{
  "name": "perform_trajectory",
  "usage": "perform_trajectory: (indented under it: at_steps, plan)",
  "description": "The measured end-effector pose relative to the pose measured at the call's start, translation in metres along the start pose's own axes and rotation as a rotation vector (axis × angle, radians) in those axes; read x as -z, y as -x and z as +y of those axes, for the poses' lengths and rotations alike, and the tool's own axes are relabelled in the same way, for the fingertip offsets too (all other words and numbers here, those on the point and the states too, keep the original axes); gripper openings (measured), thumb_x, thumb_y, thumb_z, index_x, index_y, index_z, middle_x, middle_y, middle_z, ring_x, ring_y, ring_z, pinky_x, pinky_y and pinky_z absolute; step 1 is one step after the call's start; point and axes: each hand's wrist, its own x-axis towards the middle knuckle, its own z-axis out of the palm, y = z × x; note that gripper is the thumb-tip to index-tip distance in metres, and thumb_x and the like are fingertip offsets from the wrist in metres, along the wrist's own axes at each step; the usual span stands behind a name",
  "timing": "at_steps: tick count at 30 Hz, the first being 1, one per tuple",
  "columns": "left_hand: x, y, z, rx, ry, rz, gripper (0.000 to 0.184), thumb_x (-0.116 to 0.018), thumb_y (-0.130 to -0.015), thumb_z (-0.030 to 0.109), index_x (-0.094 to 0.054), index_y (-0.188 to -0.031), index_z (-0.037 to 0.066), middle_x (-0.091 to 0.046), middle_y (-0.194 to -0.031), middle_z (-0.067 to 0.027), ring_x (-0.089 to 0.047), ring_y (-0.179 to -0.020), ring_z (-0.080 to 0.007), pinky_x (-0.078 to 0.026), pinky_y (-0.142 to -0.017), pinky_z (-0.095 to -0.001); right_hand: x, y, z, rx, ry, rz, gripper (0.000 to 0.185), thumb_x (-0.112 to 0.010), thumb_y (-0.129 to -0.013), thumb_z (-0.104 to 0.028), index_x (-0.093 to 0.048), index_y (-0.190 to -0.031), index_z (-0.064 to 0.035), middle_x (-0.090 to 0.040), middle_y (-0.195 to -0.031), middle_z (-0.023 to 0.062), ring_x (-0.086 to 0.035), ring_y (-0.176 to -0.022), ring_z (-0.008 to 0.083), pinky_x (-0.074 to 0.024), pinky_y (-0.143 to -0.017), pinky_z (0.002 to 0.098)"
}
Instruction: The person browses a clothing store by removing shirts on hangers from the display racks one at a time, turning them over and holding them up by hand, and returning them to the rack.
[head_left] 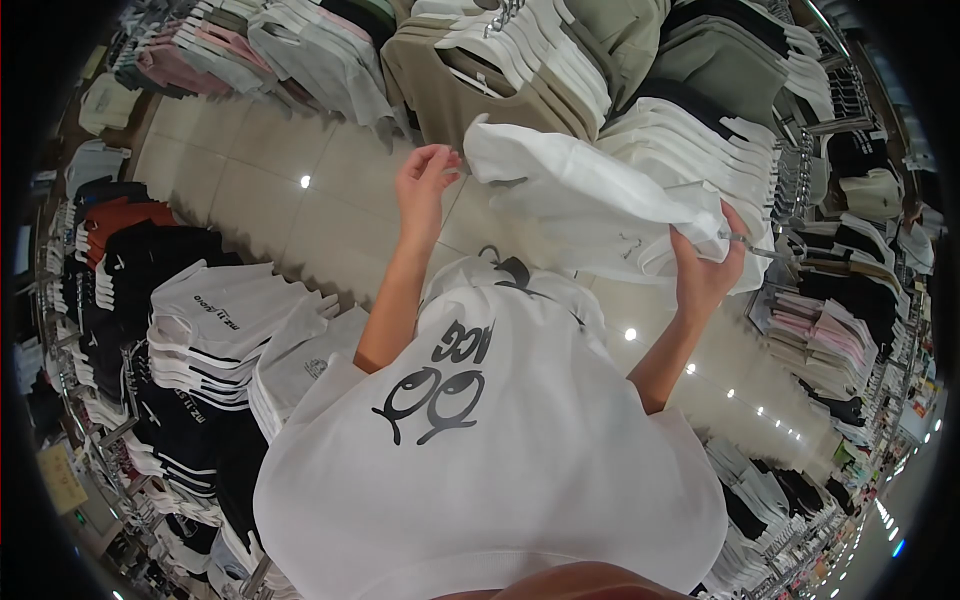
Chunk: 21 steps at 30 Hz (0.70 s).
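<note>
A clothes shop all around, glossy beige tiled floor [255, 190] catching the lights, and over on the left a rack of pale grey cloth T-shirts with dark lettering [225, 310]. Moving right, here's the left hand [428, 185], raised, half-open, fingers loosely bent, no object showing in it; it's just beside the near end of a plain white cloth garment [590, 185], though whether they touch, I can't tell. Behind, a row of brown cloth tops on white hangers [455, 95]. The white garment stretches across to the right hand [708, 262], which grips it by the bunched end, close to a thin metal hook [745, 242]. Progress? The garment is in hand, that much is done; it looks loosely folded over, so straightening seems left. Whether the hook belongs to it, can't tell. Beyond, more white garments on a rail [665, 135].
</note>
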Motion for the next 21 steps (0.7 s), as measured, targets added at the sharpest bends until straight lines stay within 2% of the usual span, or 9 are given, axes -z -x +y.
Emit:
perform_trajectory:
  at_steps: [3, 6, 8, 12, 15, 17, 18, 20, 21]
  plan:
    - [-0.008, 0.004, 0.004, -0.043, -0.031, 0.037, 0.026, -0.070, -0.101, 0.015, -0.068, -0.124, 0.003, -0.070, -0.124, -0.0077, -0.068, -0.107, -0.0156, -0.053, -0.092, -0.0326, 0.001, 0.000, -0.002, -0.001, 0.009, -0.010, 0.071, -0.093, -0.069, -0.002, -0.063, -0.134, -0.0003, -0.069, -0.126, 0.0108, -0.068, -0.110, 0.0199, -0.0538, -0.101, 0.0339]
    - [-0.004, -0.003, 0.003, -0.015, -0.048, 0.007, 0.029, -0.071, -0.099, 0.017, -0.069, -0.125, 0.005, -0.068, -0.124, -0.0035, -0.065, -0.109, -0.0147, -0.050, -0.095, -0.0323, -0.001, 0.000, -0.004, 0.009, -0.005, -0.018, 0.072, -0.092, -0.069, -0.002, -0.063, -0.135, -0.0001, -0.069, -0.126, 0.0109, -0.068, -0.111, 0.0202, -0.0539, -0.101, 0.0343]
    - [-0.001, -0.006, 0.000, 0.045, -0.062, -0.081, 0.032, -0.071, -0.098, 0.018, -0.068, -0.128, 0.005, -0.067, -0.124, -0.0044, -0.065, -0.110, -0.0148, -0.049, -0.093, -0.0315, -0.001, 0.000, -0.004, 0.008, -0.020, -0.022, 0.072, -0.092, -0.069, -0.002, -0.063, -0.135, -0.0001, -0.069, -0.127, 0.0110, -0.068, -0.112, 0.0202, -0.0537, -0.102, 0.0345]
    - [-0.003, -0.003, -0.003, 0.082, 0.041, -0.073, 0.033, -0.070, -0.098, 0.018, -0.066, -0.129, 0.005, -0.068, -0.120, -0.0053, -0.066, -0.110, -0.0153, -0.049, -0.091, -0.0306, 0.000, -0.001, 0.001, 0.033, 0.029, -0.017, 0.073, -0.092, -0.069, -0.001, -0.063, -0.136, -0.0002, -0.068, -0.129, 0.0115, -0.067, -0.115, 0.0204, -0.0532, -0.103, 0.0349]
    - [0.002, -0.003, -0.001, 0.195, 0.068, -0.045, 0.033, -0.067, -0.099, 0.015, -0.062, -0.130, 0.004, -0.068, -0.118, -0.0081, -0.067, -0.109, -0.0183, -0.049, -0.094, -0.0321, 0.000, -0.001, 0.000, 0.035, 0.029, -0.014, 0.073, -0.092, -0.069, -0.001, -0.062, -0.136, 0.0000, -0.068, -0.129, 0.0117, -0.067, -0.115, 0.0207, -0.0529, -0.104, 0.0350]
    - [0.013, -0.009, -0.009, 0.312, 0.420, -0.037, 0.028, -0.061, -0.101, 0.009, -0.060, -0.128, 0.002, -0.069, -0.118, -0.0108, -0.067, -0.108, -0.0205, -0.050, -0.095, -0.0345, -0.002, 0.000, -0.003, 0.018, 0.014, -0.018, 0.073, -0.092, -0.069, -0.002, -0.062, -0.136, 0.0002, -0.068, -0.129, 0.0117, -0.067, -0.115, 0.0209, -0.0528, -0.104, 0.0351]
    - [0.015, -0.011, -0.011, 0.309, 0.421, -0.035, 0.028, -0.061, -0.101, 0.009, -0.060, -0.128, 0.002, -0.069, -0.118, -0.0108, -0.067, -0.108, -0.0205, -0.050, -0.095, -0.0345, -0.003, 0.000, -0.003, 0.005, -0.005, -0.017, 0.073, -0.092, -0.069, -0.002, -0.062, -0.136, 0.0004, -0.068, -0.129, 0.0118, -0.067, -0.115, 0.0210, -0.0527, -0.104, 0.0351]
    - [0.017, -0.014, -0.015, 0.540, 0.634, -0.082, 0.025, -0.058, -0.102, 0.005, -0.058, -0.126, 0.000, -0.069, -0.117, -0.0116, -0.067, -0.104, -0.0206, -0.051, -0.092, -0.0355, -0.003, 0.000, -0.003, -0.003, -0.025, -0.017, 0.073, -0.092, -0.069, -0.002, -0.062, -0.136, 0.0007, -0.069, -0.128, 0.0118, -0.067, -0.115, 0.0211, -0.0526, -0.104, 0.0351]
    - [0.018, -0.014, -0.018, 0.537, 0.636, -0.083, 0.025, -0.058, -0.102, 0.005, -0.058, -0.126, 0.000, -0.069, -0.117, -0.0116, -0.067, -0.104, -0.0206, -0.051, -0.092, -0.0355, -0.004, 0.000, -0.002, -0.023, -0.040, -0.022, 0.074, -0.092, -0.069, -0.002, -0.062, -0.136, 0.0009, -0.069, -0.128, 0.0119, -0.067, -0.115, 0.0211, -0.0526, -0.104, 0.0351]
